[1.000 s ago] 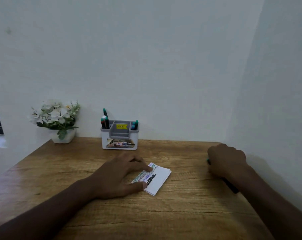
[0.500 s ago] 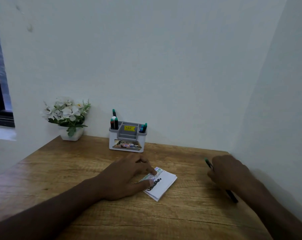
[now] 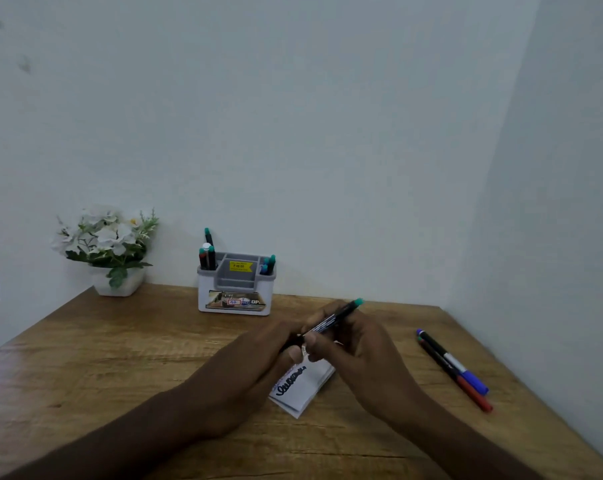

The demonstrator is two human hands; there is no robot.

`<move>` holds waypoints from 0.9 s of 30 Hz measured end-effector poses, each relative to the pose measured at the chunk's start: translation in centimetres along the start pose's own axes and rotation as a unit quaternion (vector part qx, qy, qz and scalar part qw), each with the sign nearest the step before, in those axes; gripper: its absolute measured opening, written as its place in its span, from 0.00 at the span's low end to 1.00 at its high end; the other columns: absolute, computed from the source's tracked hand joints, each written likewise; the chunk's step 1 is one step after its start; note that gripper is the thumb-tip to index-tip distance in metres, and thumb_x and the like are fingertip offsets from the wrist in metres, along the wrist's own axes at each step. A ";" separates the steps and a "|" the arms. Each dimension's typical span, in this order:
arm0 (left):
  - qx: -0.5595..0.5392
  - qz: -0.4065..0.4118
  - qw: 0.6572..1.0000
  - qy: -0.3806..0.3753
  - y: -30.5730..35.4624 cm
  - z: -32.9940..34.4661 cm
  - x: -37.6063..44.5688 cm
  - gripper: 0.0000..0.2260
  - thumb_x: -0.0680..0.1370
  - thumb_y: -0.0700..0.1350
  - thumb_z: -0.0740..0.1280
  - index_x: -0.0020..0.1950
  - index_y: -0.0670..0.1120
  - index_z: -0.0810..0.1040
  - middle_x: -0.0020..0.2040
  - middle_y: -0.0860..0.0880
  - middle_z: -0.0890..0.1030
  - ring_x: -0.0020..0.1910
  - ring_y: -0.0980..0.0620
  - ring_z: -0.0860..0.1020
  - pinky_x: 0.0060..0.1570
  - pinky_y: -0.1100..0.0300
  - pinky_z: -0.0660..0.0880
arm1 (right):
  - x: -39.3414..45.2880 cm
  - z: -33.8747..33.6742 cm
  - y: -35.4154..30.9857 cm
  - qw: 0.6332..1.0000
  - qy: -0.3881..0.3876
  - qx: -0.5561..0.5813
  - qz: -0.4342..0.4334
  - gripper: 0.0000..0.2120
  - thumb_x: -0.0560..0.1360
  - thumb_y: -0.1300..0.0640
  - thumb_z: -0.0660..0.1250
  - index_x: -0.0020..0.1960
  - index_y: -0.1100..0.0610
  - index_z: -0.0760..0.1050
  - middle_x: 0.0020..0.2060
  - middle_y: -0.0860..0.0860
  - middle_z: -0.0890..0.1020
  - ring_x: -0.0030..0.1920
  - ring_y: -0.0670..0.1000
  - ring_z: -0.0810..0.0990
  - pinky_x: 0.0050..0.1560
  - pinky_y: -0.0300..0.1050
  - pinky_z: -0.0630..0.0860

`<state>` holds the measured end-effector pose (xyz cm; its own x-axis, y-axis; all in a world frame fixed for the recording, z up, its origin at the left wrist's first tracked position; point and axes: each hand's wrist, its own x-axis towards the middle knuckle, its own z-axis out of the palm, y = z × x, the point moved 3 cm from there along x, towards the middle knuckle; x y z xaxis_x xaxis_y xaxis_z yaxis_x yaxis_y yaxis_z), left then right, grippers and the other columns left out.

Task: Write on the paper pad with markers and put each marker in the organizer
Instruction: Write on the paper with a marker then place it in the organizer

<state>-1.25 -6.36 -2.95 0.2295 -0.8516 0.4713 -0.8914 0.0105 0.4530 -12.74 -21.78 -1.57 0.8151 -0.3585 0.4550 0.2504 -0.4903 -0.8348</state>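
Both hands meet above the paper pad (image 3: pixel 305 384), which lies near centre on the table (image 3: pixel 120 358). The right hand (image 3: pixel 357 344) and left hand (image 3: pixel 258 355) both grip the green-tipped marker (image 3: pixel 334 318), fingers curled round it. The organizer (image 3: pixel 237 289) stands at the far edge; two markers (image 3: pixel 455 370) lie right.

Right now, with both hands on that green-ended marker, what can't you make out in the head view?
- The near end of the black marker with the green end: hidden between the left hand and right hand, so cap on or off is unclear.
- The far part of the white paper pad: covered by the hands.
- The yellow sticker's print on the grey and white plastic organizer: too small.
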 end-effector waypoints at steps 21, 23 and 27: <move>-0.008 -0.024 0.999 0.027 1.1 0.1 -0.5 0.17 0.87 0.60 0.48 0.59 0.57 0.74 0.48 0.60 0.77 0.49 0.56 0.76 0.46 0.67 0.70 | -0.5 1.2 -0.2 0.996 -0.045 0.037 -0.064 0.06 0.82 0.59 0.69 0.56 0.54 0.85 0.48 0.55 0.87 0.46 0.59 0.85 0.49 0.58 0.84; 0.022 -0.017 0.999 0.030 1.2 0.0 -0.4 0.21 0.85 0.62 0.45 0.61 0.56 0.74 0.46 0.59 0.77 0.48 0.56 0.76 0.46 0.63 0.71 | -0.4 1.2 -0.2 0.995 -0.040 0.065 -0.062 0.06 0.81 0.58 0.69 0.55 0.56 0.85 0.48 0.55 0.86 0.45 0.57 0.85 0.49 0.54 0.83; 0.025 -0.021 0.999 0.015 0.8 0.0 -0.3 0.22 0.86 0.62 0.45 0.71 0.58 0.71 0.44 0.57 0.80 0.43 0.56 0.78 0.43 0.57 0.74 | -0.5 1.4 -0.2 0.991 -0.053 0.117 -0.045 0.07 0.80 0.58 0.68 0.54 0.57 0.84 0.46 0.54 0.86 0.42 0.54 0.83 0.46 0.48 0.83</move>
<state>-2.05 -6.12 -2.77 0.2776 -0.8349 0.4753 -0.8993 -0.0518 0.4342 -12.46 -20.35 -2.09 0.8309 -0.2305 0.5065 0.4286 -0.3154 -0.8466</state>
